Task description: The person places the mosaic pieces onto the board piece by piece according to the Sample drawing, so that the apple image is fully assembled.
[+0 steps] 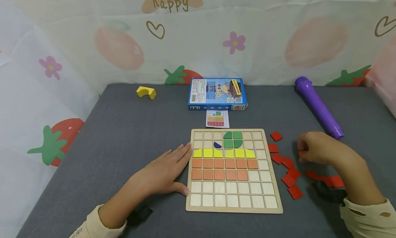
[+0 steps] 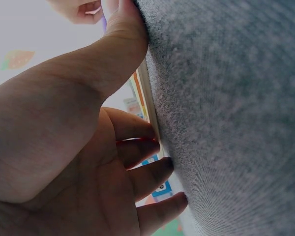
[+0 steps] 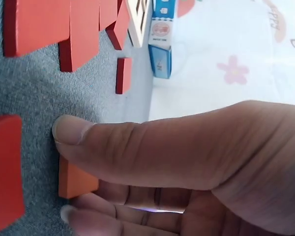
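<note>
A wooden grid board (image 1: 235, 209) lies on the grey table with green, blue, yellow and orange tiles set in its upper cells. The lower two rows show bare wood. Against the board's left edge rests my left hand (image 1: 162, 172), fingers extended, thumb near the lower left side. To the right of the board, my right hand (image 1: 318, 149) pinches an orange tile (image 3: 76, 179) between thumb and fingers, low over the cloth. Several red tiles (image 1: 288, 180) lie loose between the board and my right hand. More red tiles (image 1: 336, 181) lie below that hand.
Behind the board stands a blue box (image 1: 216, 93) with a small pattern card (image 1: 217, 119) in front. A yellow arch block (image 1: 146, 92) sits at the back left. A purple microphone-shaped object (image 1: 320, 107) lies at the back right, beside my right hand.
</note>
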A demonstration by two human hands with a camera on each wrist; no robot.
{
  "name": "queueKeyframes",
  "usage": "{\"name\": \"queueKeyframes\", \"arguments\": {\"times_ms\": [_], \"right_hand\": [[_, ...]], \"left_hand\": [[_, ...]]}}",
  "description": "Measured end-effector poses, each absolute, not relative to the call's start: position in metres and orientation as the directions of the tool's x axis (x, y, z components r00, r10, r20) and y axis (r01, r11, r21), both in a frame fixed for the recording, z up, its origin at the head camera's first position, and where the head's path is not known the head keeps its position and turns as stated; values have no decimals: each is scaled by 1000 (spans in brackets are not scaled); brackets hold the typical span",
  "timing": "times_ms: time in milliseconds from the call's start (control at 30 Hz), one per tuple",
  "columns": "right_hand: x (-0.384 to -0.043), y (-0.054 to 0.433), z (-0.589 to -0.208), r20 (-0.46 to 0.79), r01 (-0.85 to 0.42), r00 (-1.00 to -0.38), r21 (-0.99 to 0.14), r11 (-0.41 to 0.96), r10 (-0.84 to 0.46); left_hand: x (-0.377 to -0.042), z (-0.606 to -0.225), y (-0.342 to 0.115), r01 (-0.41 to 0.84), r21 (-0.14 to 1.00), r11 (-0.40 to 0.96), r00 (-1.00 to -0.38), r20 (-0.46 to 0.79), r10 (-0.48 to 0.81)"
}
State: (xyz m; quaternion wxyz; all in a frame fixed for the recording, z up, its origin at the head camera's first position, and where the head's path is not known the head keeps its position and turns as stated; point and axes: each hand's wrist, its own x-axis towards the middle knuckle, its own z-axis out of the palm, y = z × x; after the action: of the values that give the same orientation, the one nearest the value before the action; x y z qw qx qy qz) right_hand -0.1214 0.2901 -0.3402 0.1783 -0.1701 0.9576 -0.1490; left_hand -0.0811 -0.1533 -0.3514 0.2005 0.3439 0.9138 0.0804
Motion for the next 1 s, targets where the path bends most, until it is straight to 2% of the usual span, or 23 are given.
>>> {"name": "queueKeyframes", "arguments": {"times_ms": [633,1000], "right_hand": [[-117,266,-339,-198,-321,-874,-452,832,-445],[-113,261,-332,-133,-302,-901,-494,815,-414]], "left_hand": [[-81,-351,-153,599,273,752,-686,-309,659],[-81,-351,-153,595,274,755,-689,-308,655]]}}
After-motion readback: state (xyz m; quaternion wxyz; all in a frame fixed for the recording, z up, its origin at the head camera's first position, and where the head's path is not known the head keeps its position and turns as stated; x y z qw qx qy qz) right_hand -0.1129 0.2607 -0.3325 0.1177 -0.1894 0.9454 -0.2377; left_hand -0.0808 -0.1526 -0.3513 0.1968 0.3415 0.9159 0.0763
